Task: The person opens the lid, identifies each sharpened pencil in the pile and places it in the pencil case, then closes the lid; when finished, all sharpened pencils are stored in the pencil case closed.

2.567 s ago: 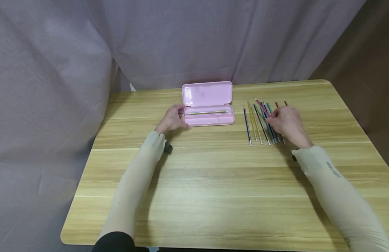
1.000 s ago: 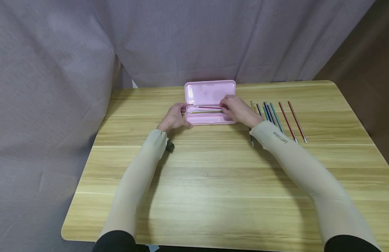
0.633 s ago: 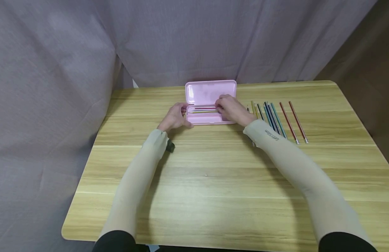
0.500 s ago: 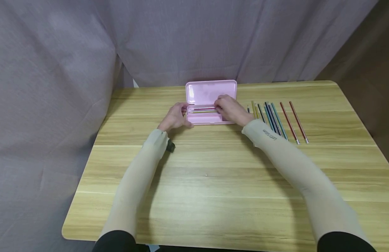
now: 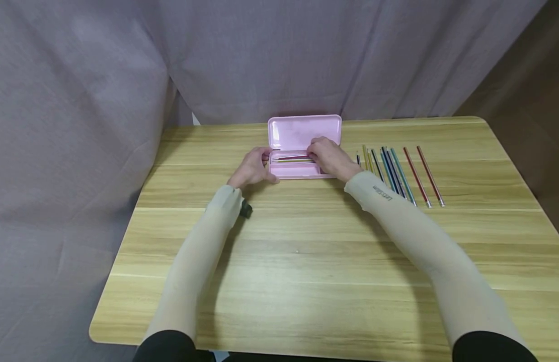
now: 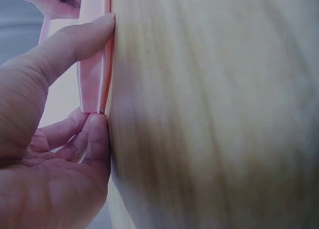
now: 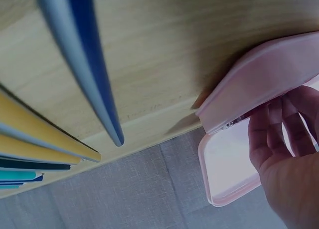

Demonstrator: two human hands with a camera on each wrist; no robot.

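left hand (image 5: 253, 168) curled (thumb straight), right hand (image 5: 326, 157) reaching forward, fingers bent

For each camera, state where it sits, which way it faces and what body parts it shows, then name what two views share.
Head: worn above, faces forward and down at the wooden table; both sleeved forearms, left hand and right hand at the open pink plastic pencil case.
Left wrist: low by the table, faces along the case's end; thumb and fingers hold it.
Right wrist: low, faces the case past the row of coloured pencils; right fingers inside it.
Shared: the pink case appears in all three.
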